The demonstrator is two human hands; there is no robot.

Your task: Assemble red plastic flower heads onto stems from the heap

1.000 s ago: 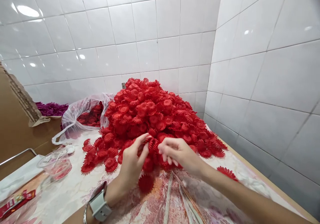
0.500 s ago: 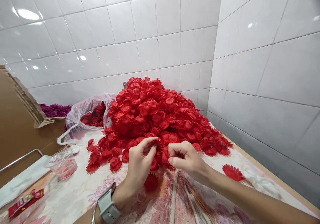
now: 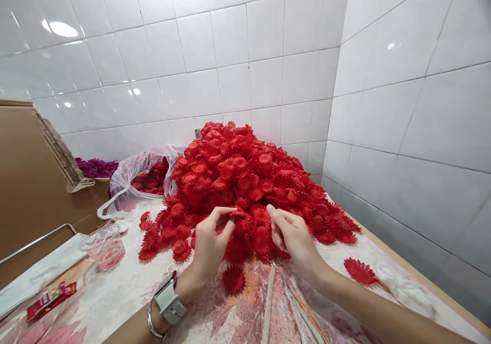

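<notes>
A large heap of red artificial flower heads (image 3: 238, 170) with fringed petals rises in front of me. My left hand (image 3: 213, 236), with a watch and bangle at its wrist, is at the heap's front edge. Its thumb and fingertips pinch a red artificial flower head (image 3: 238, 214). To the right, apart from it, my right hand (image 3: 293, 239) is closed, fingers curled in beside the heap; whatever they hold is hidden. A single red flower (image 3: 233, 279) lies on the tablecloth below the hands. Thin pale strips (image 3: 268, 303) run from there toward me.
At left stand a cardboard box (image 3: 34, 165), a plastic bag (image 3: 126, 180) of darker red flowers, purple flowers (image 3: 95, 167), a clear cup (image 3: 103, 246) and a red wrapper (image 3: 49, 300). Another flower (image 3: 360, 271) lies at right. Tiled walls (image 3: 264, 83) close off the back and right.
My right hand has turned, its fingertips rising a little and moving away from the left hand. My left hand keeps its pinch near the same place. The view has shifted slightly.
</notes>
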